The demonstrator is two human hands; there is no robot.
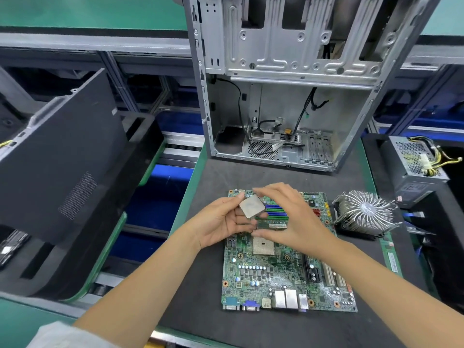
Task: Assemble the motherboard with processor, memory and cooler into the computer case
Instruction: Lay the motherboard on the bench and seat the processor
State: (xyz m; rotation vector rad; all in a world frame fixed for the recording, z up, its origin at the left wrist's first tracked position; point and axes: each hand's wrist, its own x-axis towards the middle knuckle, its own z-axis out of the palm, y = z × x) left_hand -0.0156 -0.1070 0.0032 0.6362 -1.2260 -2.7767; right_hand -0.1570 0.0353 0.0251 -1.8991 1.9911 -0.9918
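Both hands up over the far half of the motherboard [283, 270], sharing the processor [251, 206]. Left hand [222, 223] palm up, fingers curled under the chip, thumb on its 9 o'clock edge. Right hand [288, 217] arched over it, fingertips pinching the chip's 12 o'clock corner, thumb low near the 6 o'clock side. Processor is tilted, metal lid facing me, held above the board, not touching it.

Motherboard lies flat on the dark mat of my worktop [200, 285], ports edge toward me. CPU socket [263, 246] sits just at 6 o'clock of the held chip, uncovered. Memory slots [275, 211], blue and green, partly hidden by my right hand; whether a stick is seated there, cannot tell.

Cooler [366, 213] with radial fins rests at 3 o'clock of the board, just beside it, apart. Computer case [283, 84] stands open at 12 o'clock, loose cables inside. Power supply [416, 162] further out at 2 o'clock. Black side panel [62, 159] leans at 9 o'clock, well apart.
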